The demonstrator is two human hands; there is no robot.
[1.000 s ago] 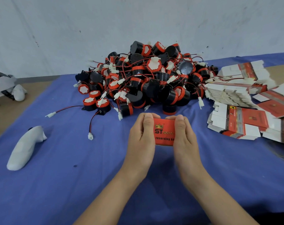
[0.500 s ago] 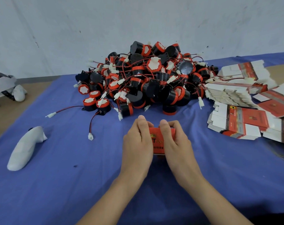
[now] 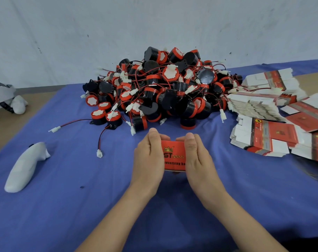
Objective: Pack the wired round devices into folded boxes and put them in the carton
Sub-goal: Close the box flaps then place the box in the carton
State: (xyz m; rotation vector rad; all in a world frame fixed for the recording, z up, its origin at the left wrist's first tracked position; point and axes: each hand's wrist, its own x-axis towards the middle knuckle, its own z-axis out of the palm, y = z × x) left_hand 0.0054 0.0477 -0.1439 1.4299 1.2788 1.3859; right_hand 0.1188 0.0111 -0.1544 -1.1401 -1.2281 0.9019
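Blue worktop (image 3: 63, 206), with a heap of devices (image 3: 163, 91) at the back. Both the left hand (image 3: 148, 157) and the right hand (image 3: 196, 157) curl round one red box (image 3: 173, 155) — it lies sideways between them, near the heap.
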